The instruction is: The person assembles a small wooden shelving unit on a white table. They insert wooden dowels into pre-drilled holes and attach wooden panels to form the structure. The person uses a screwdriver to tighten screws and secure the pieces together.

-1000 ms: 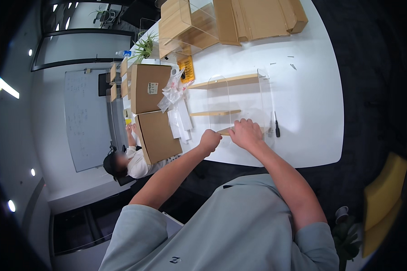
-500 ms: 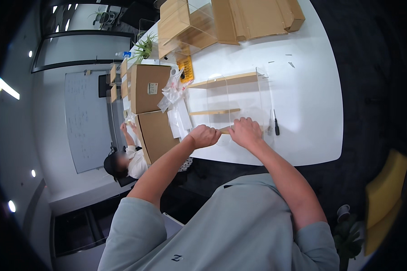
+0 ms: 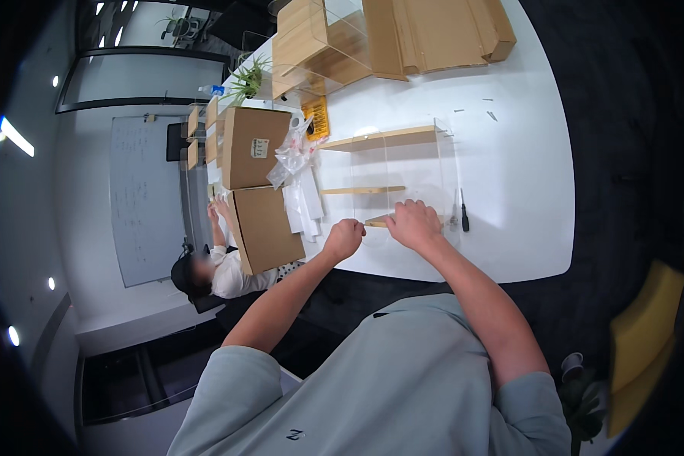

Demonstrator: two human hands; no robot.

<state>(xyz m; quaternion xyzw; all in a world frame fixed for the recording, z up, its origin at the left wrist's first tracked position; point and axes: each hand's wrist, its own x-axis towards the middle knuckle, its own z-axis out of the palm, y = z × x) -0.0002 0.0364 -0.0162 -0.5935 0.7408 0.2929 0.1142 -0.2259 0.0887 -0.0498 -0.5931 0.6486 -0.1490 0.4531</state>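
A shelf unit of clear panels and light wooden boards lies on the white table [image 3: 517,182] in front of me. My right hand [image 3: 416,226] is closed over the nearest wooden board [image 3: 375,223], hiding much of it. Just off this board's left end, my left hand [image 3: 345,240] is closed with its fingertips pinched together; whatever is in them is hidden. A shorter middle board [image 3: 365,190] and a longer far board [image 3: 391,138] run roughly parallel beyond. The clear panel [image 3: 414,171] shows only by faint edges.
A black-handled screwdriver [image 3: 465,220] lies right of the shelf, with small metal pieces [image 3: 491,115] farther off. Cardboard boxes [image 3: 264,228], plastic bags [image 3: 290,156] and a potted plant [image 3: 247,80] stand left. Flattened cardboard [image 3: 452,34] is at the back. A person [image 3: 224,273] works beyond the boxes.
My left hand has drawn slightly left and down, away from the near board, baring its left end. My right hand stays on the board. The other person's hands have shifted.
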